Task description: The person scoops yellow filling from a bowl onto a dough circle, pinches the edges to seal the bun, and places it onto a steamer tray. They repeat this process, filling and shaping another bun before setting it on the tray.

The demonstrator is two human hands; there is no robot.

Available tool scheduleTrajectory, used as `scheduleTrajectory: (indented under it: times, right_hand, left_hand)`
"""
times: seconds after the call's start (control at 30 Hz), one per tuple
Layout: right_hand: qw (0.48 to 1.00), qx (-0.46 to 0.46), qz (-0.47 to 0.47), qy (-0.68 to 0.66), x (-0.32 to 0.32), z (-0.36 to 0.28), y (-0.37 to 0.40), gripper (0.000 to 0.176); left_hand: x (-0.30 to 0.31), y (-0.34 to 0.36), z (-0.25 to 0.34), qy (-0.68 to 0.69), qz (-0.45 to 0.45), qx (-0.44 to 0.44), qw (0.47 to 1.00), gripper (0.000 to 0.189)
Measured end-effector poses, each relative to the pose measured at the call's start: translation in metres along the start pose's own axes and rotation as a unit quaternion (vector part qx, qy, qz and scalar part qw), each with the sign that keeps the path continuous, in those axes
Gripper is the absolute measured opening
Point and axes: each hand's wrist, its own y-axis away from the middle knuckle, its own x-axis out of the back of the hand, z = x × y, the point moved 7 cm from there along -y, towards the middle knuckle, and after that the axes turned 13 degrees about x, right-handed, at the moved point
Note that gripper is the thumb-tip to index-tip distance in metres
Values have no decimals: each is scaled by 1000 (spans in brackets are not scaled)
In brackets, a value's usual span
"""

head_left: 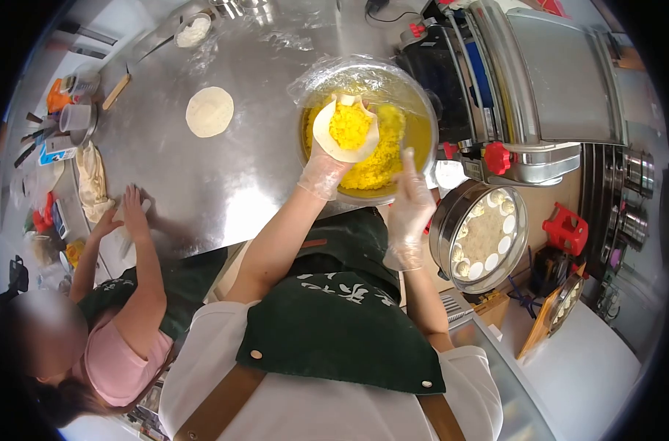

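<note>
Over the left part of a large metal bowl (423, 95), my gloved left hand (326, 173) holds a round dough wrapper (323, 138) cupped around yellow filling (349, 126). My gloved right hand (413, 202) is closed on the handle of a utensil (409, 160) at the bowl's right side. The utensil's far end is blurred near the yellow filling in the bowl (371, 173). Clear plastic film (349, 70) lies over the bowl's far edge. A flat dough round (209, 112) rests on the metal table (265, 165) to the left.
A co-worker's hands (131, 213) are at the table's left. A steamer tray (522, 235) with pale pieces stands right of my right hand. A machine (562, 81) fills the upper right. A flour bowl (193, 31) and a wooden-handled tool (116, 91) lie farther off.
</note>
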Motion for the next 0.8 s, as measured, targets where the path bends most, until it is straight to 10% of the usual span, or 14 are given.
scheduleTrajectory:
  times: [0.1, 0.17, 0.27, 0.37, 0.47, 0.8]
  right_hand:
    - [951, 9, -145, 273, -5, 17, -9, 44]
    - [819, 3, -313, 481, -33, 41, -2, 45]
    - [777, 37, -336, 531, -51, 61, 8, 47]
    - [969, 198, -58, 134, -19, -11, -18, 52]
    - [961, 266, -30, -65, -16, -50, -25, 54]
    - [943, 322, 41, -76, 2, -88, -32, 36]
  left_hand:
    - [-10, 20, 9, -34, -5, -21, 999, 38]
    - [-13, 24, 13, -9, -9, -9, 1000, 38]
    - [-18, 34, 17, 22, 0, 5, 1000, 38]
    - [-32, 48, 14, 44, -2, 22, 999, 38]
    - [-44, 57, 9, 24, -3, 21, 999, 37]
    - [-103, 92, -6, 9, -49, -7, 999, 35]
